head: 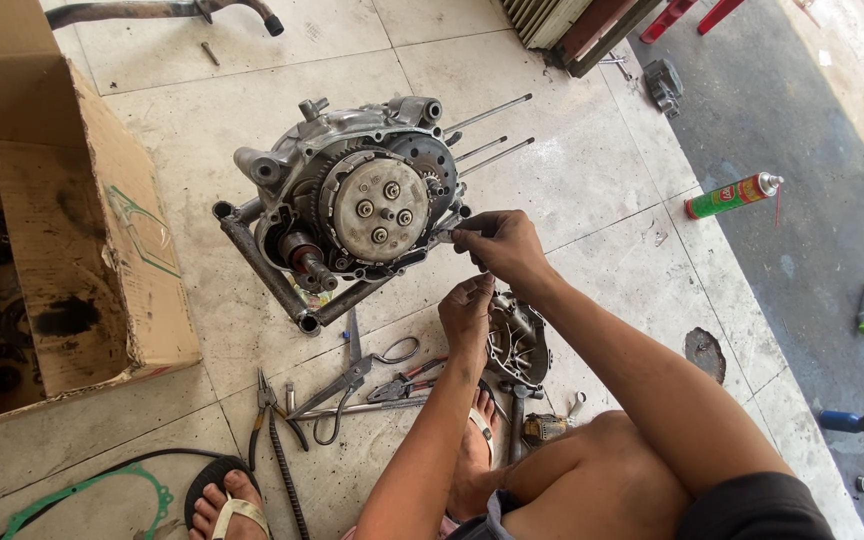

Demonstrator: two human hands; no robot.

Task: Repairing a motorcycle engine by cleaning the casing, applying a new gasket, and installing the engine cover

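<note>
The engine (352,205) sits on a metal frame (282,285) on the tiled floor (572,160), clutch side up. The right hand (502,245) reaches to the engine's right edge, fingertips pinched on something small there; what it is I cannot tell. The left hand (467,310) hovers just below, fingers curled together, apparently pinching a small part too. A side cover (520,345) lies beneath the hands, with scissors (357,375) and pliers (274,415) near on the floor.
</note>
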